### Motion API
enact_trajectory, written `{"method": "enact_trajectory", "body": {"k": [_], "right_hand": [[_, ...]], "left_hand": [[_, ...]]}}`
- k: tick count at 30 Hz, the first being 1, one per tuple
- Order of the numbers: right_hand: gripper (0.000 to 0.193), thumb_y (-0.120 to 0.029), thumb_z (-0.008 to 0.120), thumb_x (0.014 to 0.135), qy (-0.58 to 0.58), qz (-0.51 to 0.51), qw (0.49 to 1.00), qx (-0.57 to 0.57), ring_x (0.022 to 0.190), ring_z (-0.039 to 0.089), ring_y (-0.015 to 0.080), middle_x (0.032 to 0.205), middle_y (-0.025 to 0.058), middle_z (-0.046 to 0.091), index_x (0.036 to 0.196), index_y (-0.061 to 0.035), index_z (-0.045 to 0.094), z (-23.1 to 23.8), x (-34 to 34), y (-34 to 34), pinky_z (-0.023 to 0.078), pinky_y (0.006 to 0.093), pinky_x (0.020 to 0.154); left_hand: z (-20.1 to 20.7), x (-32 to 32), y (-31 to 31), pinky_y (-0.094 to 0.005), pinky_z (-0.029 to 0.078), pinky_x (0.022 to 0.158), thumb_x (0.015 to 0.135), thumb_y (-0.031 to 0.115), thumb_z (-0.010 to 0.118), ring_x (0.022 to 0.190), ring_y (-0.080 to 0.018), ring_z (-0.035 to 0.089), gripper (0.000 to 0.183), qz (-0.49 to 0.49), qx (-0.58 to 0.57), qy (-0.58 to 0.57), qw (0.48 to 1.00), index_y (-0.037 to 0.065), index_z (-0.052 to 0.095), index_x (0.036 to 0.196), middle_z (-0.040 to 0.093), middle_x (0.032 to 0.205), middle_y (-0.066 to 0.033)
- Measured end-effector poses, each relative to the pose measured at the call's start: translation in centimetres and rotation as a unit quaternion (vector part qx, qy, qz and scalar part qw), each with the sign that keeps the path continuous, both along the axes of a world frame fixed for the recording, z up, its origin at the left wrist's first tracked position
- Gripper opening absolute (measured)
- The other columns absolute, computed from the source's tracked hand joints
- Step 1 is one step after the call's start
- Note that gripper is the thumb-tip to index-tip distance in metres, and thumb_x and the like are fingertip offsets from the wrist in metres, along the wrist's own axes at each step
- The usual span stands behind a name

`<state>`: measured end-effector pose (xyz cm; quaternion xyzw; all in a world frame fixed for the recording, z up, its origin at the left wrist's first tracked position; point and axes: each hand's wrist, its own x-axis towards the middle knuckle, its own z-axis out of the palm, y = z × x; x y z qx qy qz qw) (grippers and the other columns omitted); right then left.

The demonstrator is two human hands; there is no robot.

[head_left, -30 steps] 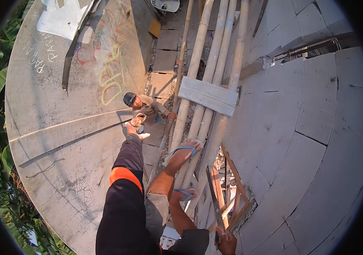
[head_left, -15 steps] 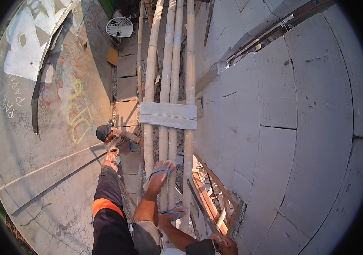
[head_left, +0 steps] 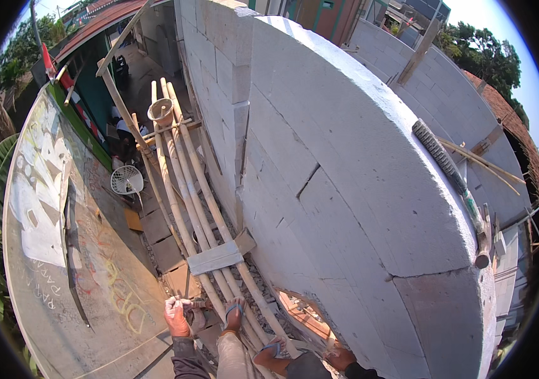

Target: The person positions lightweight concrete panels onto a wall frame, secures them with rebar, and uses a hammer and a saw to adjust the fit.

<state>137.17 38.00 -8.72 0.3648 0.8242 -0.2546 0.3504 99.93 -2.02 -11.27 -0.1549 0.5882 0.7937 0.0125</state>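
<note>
My left hand (head_left: 178,318) is raised beside the bamboo poles (head_left: 173,189), its pale, dusty fingers curled together. Whatever they hold is too small to make out. Low on the right, by a gap at the foot of the block wall (head_left: 345,208), my right hand (head_left: 340,357) is closed, and what lies in it is hidden. My sandalled feet (head_left: 235,314) stand on the poles. Ahead of them a grey board (head_left: 216,257) lies across the bamboo.
A bucket (head_left: 161,112) rests on the poles farther off. A hammer (head_left: 484,243) and a long rough grey tool (head_left: 439,155) lie on the wall top. At left are a painted wall (head_left: 42,215) and a white wire basket (head_left: 127,180). Broken timber (head_left: 307,316) shows in the gap.
My view has tilted up and turned, bringing in the wall top and the bucket. My left hand has drawn nearer from its reach toward another person, who is now mostly hidden.
</note>
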Motion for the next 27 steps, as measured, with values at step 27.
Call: {"method": "enact_trajectory", "body": {"k": [27], "right_hand": [[0.038, -0.042, 0.053, 0.091, 0.159, -0.388, 0.907, 0.027, 0.103, 0.067, 0.0367, 0.104, 0.0161, 0.072, 0.108, -0.0128, 0.070, 10.7, 8.8, -6.5, 0.051, 0.0512, 0.090]], "left_hand": [[48.3, 22.7, 48.1, -0.0419, 0.042, 0.077, 0.076, 0.000, 0.067, 0.086, -0.0310, 0.055, 0.019, -0.574, -0.090, 0.750, 0.317, 0.005, 0.064, 0.094, 0.058, 0.092, -0.0103]]}}
